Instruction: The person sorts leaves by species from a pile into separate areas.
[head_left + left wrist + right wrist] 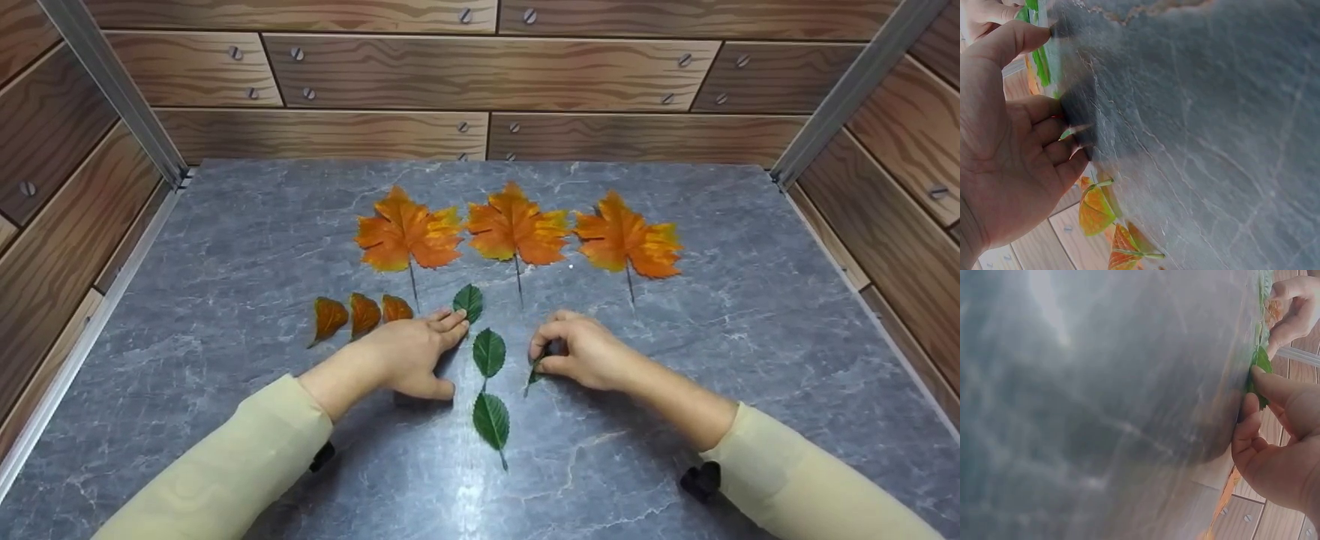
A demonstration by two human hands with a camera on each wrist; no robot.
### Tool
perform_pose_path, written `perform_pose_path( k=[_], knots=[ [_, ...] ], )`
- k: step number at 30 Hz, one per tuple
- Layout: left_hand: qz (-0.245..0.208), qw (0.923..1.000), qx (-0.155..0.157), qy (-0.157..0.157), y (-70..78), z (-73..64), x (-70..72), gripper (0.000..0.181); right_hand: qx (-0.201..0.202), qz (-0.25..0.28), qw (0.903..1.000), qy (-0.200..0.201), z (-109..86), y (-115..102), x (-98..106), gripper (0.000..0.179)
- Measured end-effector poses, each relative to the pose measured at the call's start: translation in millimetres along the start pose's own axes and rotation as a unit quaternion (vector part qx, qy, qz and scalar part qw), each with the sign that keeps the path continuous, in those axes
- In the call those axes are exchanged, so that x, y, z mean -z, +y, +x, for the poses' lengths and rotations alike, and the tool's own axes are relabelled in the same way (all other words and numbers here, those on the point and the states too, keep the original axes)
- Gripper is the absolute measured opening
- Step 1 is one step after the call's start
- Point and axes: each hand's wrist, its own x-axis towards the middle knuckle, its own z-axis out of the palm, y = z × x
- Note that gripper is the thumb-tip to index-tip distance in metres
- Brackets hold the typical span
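Observation:
My left hand [409,356] lies palm down with its fingers extended, the fingertips resting on the lower end of the top green leaf [469,300]. Below that leaf, a second green leaf [489,351] and a third green leaf [491,420] continue a column toward me. To the right of the column, my right hand [589,351] pinches another green leaf [1264,361] between thumb and fingers, close over the table. Much of this leaf is hidden by the fingers in the head view.
Three orange maple leaves [516,229] lie in a row farther back, stems toward me. Three small orange-brown leaves [365,313] sit left of the green column, the rightmost close to my left hand. Wood-patterned walls [487,71] surround the grey marbled table [750,360].

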Motion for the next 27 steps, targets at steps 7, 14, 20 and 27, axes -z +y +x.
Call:
perform_pose_path(
  k=[7, 14, 20, 27],
  knots=[
    [0.0, 1.0, -0.002, 0.007, 0.0, -1.0, -0.5, 0.098, 0.0, 0.002, 1.0, 0.004, 0.4, -2, -1, 0.008],
    [0.004, 1.0, -0.001, 0.008, 0.5, -0.2, -0.7, 0.098, -0.006, 0.013, 0.9995, 0.027, 0.5, -1, 1, 0.009],
    [0.0, 1.0, 0.001, 0.001, 0.8, 0.1, -0.4, 0.098, 0.019, 0.079, 0.9966, 0.015, 1.3, 0, 8, 0.007],
    [0.001, 1.0, 0.003, 0.0, 0.8, 0.2, -0.2, 0.098, -0.013, 0.161, 0.9869, -0.003, 4.2, 2, 12, 0.007]
  ],
)
